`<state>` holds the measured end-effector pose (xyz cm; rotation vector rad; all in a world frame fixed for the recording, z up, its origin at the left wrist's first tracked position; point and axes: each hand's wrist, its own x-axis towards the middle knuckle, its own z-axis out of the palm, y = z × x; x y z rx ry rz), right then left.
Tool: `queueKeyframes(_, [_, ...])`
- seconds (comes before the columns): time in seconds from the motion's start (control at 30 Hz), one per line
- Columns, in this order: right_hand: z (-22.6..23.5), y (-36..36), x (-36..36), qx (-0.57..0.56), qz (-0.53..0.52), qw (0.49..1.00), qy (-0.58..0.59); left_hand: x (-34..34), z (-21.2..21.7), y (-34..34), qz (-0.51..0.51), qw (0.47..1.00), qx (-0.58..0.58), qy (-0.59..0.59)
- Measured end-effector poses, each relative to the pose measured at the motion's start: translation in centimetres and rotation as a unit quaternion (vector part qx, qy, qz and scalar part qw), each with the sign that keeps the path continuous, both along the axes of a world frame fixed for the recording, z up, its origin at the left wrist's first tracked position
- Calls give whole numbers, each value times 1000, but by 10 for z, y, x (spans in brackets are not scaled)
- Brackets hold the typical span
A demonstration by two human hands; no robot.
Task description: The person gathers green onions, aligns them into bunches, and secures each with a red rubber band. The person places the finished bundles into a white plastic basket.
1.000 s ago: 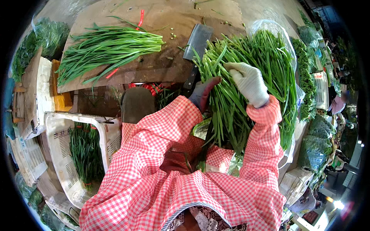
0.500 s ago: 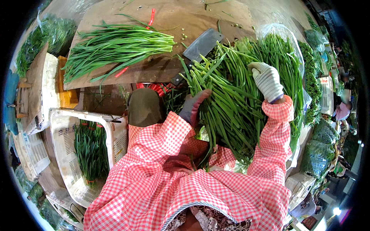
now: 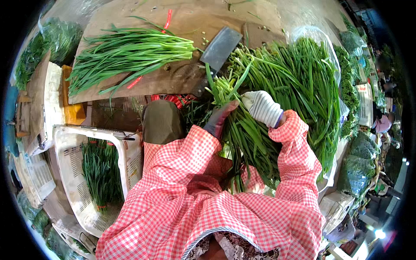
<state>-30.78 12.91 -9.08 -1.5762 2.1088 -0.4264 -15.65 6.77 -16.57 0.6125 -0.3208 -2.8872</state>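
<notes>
A bunch of garlic chives (image 3: pixel 251 136) leans across my lap, pale stem ends up and leaves hanging down. My left hand (image 3: pixel 220 119), in a dark glove with a pinkish thumb, is wrapped round it below the stem ends. Against the bunch's right side, my right hand (image 3: pixel 262 107) in a white striped glove has its fingers curled on some stems; the fingertips are partly hidden. Just beyond lies a cleaver (image 3: pixel 221 47), its dark handle pointing toward me. To the right spreads a large loose pile of garlic chives (image 3: pixel 310 86).
A second chive bunch (image 3: pixel 134 54) rests on the wooden board (image 3: pixel 108 17), with a red strip (image 3: pixel 134 82) under it. At left, a white plastic crate (image 3: pixel 123 173) holds tied chives (image 3: pixel 99 169). Clear plastic (image 3: pixel 338 65) edges the pile; bagged greens (image 3: pixel 359 162) stand farther right.
My right hand has moved left and slightly nearer, from the pile to the bunch at my left hand. That bunch is now gathered narrower and stands apart from the pile. The cleaver has shifted slightly.
</notes>
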Motion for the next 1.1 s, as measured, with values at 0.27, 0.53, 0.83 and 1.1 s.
queueKeyframes(0.27, [22, 6, -10, -7, -38, 996, -82, 5, 39, 8, 79, 995, 12, 52])
queueKeyframes(0.53, [15, 49, -66, 24, -114, 993, 18, 2, 82, -5, 50, 960, -269, -60])
queueKeyframes(0.83, [9, 50, -75, 58, -100, 992, 46, 75, 179, -70, 50, 962, -217, 158])
queueKeyframes(1.1, [34, 42, -38, -137, -62, 983, 104, 109, 226, -106, 185, 875, -426, 138])
